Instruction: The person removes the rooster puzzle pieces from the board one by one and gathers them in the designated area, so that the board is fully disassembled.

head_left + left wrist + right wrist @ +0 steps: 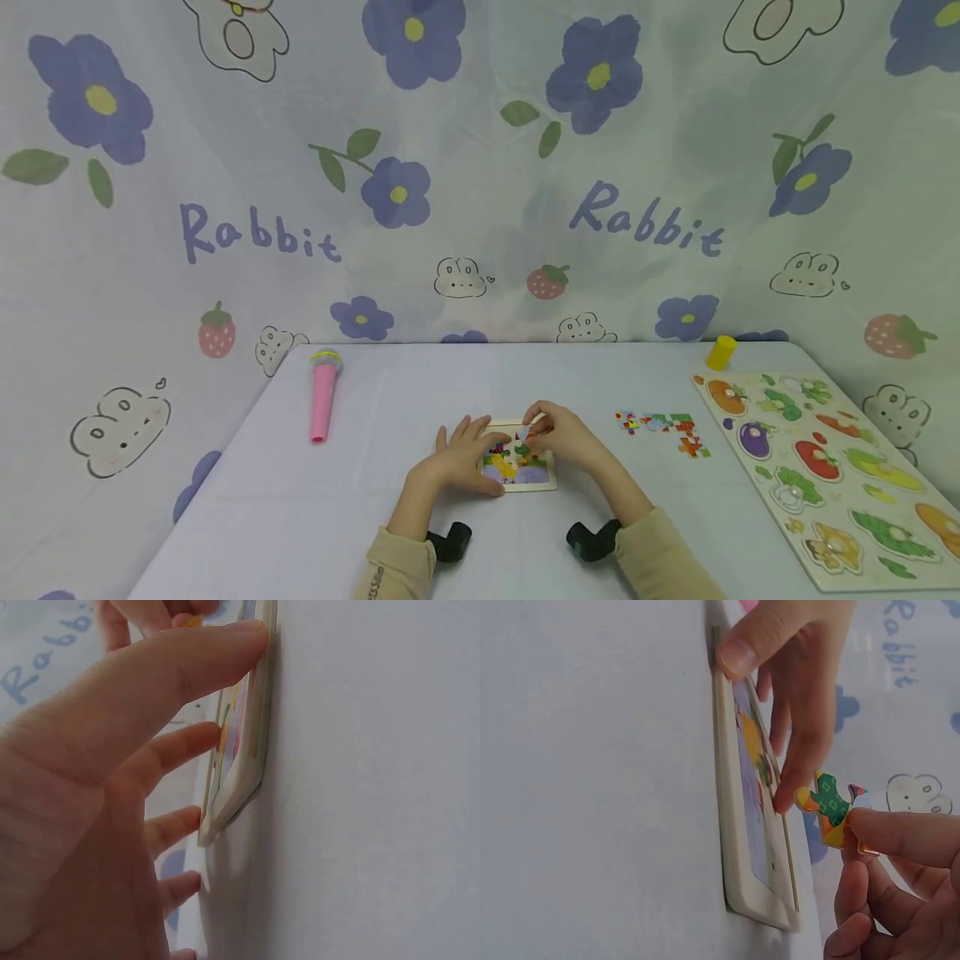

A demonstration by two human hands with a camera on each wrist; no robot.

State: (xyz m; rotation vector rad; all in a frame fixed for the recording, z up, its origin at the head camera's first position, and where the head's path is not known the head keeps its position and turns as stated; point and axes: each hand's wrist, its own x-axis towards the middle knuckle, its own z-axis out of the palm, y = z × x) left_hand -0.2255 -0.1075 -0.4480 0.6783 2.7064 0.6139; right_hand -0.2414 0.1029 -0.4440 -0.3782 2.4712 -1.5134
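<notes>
Well, right hand (561, 432) pinches puzzle piece (829, 801) above frame (534, 487) (spread left hand (459, 463) touching edge)

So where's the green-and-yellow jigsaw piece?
In the right wrist view, the piece is right of centre, pinched by the right hand, near the cream rectangular frame.
</notes>
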